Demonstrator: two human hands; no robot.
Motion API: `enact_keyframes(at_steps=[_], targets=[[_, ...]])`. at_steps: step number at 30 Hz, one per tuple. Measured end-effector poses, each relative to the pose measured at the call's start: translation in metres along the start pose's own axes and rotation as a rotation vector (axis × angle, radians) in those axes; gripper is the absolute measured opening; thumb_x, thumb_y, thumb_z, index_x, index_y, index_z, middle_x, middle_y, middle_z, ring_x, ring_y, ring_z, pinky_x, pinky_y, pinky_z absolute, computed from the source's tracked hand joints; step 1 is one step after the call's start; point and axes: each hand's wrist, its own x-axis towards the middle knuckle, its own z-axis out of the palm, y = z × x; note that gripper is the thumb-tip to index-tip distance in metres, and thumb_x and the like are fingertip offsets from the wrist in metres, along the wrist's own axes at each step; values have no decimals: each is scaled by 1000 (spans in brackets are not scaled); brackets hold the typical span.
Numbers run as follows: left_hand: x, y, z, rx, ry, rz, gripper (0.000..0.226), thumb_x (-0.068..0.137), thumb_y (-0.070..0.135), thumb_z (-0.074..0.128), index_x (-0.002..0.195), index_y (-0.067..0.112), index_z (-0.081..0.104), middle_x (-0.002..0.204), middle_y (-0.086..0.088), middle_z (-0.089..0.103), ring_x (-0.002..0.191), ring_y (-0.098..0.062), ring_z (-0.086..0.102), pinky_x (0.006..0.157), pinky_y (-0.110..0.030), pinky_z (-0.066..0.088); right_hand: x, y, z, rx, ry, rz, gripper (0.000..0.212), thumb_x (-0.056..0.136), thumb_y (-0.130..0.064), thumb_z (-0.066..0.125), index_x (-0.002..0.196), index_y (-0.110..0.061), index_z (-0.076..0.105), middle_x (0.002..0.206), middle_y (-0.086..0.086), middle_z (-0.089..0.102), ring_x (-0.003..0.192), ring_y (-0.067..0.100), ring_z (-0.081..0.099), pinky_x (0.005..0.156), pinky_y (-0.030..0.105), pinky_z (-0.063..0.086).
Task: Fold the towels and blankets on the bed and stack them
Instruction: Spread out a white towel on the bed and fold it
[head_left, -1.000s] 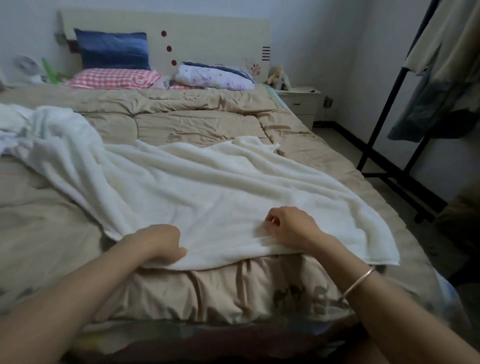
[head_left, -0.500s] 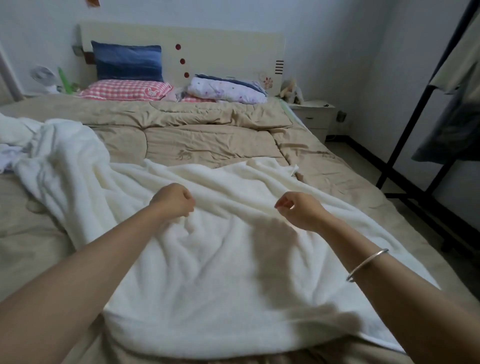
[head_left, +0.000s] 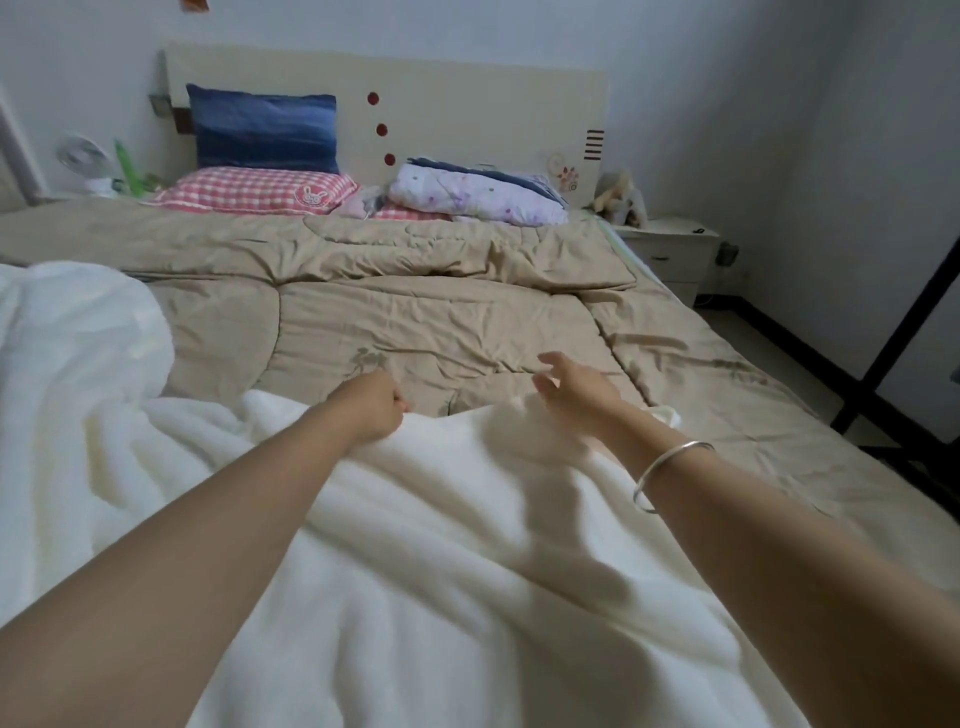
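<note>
Left hand (head_left: 371, 402) grips the white blanket (head_left: 415, 597) (far edge); right hand (head_left: 576, 387) hovers, fingers spread.

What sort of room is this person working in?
A home bedroom, most likely: a tan quilt spread wide, pillows propped against a headboard, and a small white nightstand in the corner.

I'm seeing the blanket (head_left: 415, 597) as white plush cloth: thick, soft-napped, matt all over. The quilt (head_left: 415, 312) looks like thin tan woven fabric, smooth but creased, with a faint sheen along its stitched channels. The bangle (head_left: 670, 467) reads as polished silver-toned metal, glossy. The headboard (head_left: 467, 104) is a smooth pale panel with a satin finish, and the checked pillow (head_left: 249, 192) is plain matt cloth.
</note>
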Motion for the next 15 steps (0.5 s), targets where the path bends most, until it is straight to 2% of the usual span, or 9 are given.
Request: enact_keyframes(at_steps=[2,3,4,6,7,9,11,13,15], targets=[[6,-4,-4,127,-269,-13,37,88,36,59,118,14,66,123,-4,63,110,-25,59,97,-35,47,14,1,13,-64,-180,-24,83,87,-32,58,153,-21,9,154,11,28,140,29,28,110,36,28],[5,-4,-6,196,-391,-22,45,85,40,63,124,18,64,127,0,60,113,-23,58,101,-37,46,14,0,17,-142,-265,-13,93,82,-31,60,153,-24,1,155,10,26,141,29,27,112,36,28],[1,-2,-9,253,-474,-22,48,83,43,64,127,23,62,129,3,59,114,-21,57,102,-37,46,14,1,20,-218,-317,-8,94,79,-32,61,153,-25,5,151,10,33,137,28,34,108,35,33],[-10,3,-10,316,-532,22,43,83,43,63,124,28,64,125,4,61,111,-21,60,99,-38,49,10,-2,20,-275,-285,-21,72,77,-35,65,142,-28,36,134,5,53,121,24,51,89,29,42],[-16,7,-12,330,-519,49,38,84,40,62,120,27,66,120,4,63,107,-21,61,96,-38,51,3,-6,13,-240,-209,-35,58,75,-35,67,130,-29,49,125,2,58,112,24,55,79,27,41],[-29,9,-19,318,-469,76,28,83,33,62,109,23,67,111,3,66,102,-21,63,92,-36,52,-13,-11,-10,-112,-100,-58,41,75,-36,72,112,-27,56,107,-1,60,99,23,58,71,26,37],[-46,7,-23,224,-365,89,23,81,32,65,101,23,67,101,2,68,95,-20,64,84,-34,53,-36,-13,-40,62,-126,-87,33,76,-43,73,98,-25,59,94,0,60,91,21,60,66,26,40],[-67,6,-17,71,-184,99,15,80,37,64,92,28,67,89,4,68,86,-19,64,72,-32,49,-66,-9,-63,308,-282,-33,41,79,-59,64,87,-18,67,87,5,67,81,21,63,68,30,46],[-92,9,-1,-1,-27,139,9,81,39,61,86,32,62,86,10,66,85,-17,63,68,-30,46,-91,-4,-76,413,-577,123,58,85,-67,47,79,-14,71,77,8,66,66,20,59,63,31,45]])
